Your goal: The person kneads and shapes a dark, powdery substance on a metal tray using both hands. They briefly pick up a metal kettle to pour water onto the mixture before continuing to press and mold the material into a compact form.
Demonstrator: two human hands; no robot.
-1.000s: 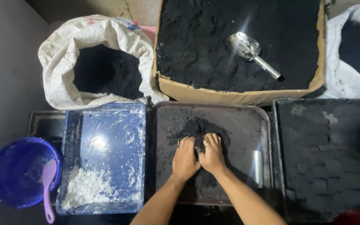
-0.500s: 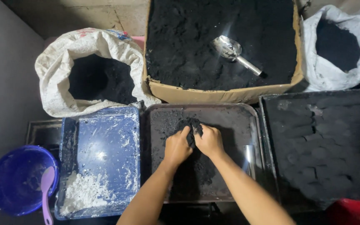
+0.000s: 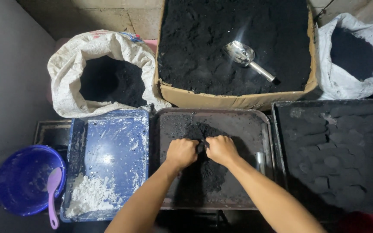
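Both my hands press into a heap of black powder point(image 3: 203, 172) lying in a dark metal tray point(image 3: 251, 125) right in front of me. My left hand point(image 3: 181, 152) is curled into a fist on the powder. My right hand point(image 3: 221, 149) sits beside it, fingers closed around a clump of the same black stuff. The knuckles of the two hands nearly touch. A small metal cylinder point(image 3: 260, 162) stands in the tray to the right of my right wrist.
A blue tray point(image 3: 117, 142) with white powder point(image 3: 89, 196) lies to the left, then a blue bowl point(image 3: 20, 179) with a pink spoon point(image 3: 52, 194). Behind are a cardboard box point(image 3: 234, 101) of black powder with a metal scoop point(image 3: 247, 58), two white sacks point(image 3: 87, 56) point(image 3: 368, 39), and a black tray point(image 3: 337, 151) of pressed pieces on the right.
My hands have drawn back toward me and spread slightly, closing into fists on the powder. The view has shifted a little, showing more of the box and the right sack.
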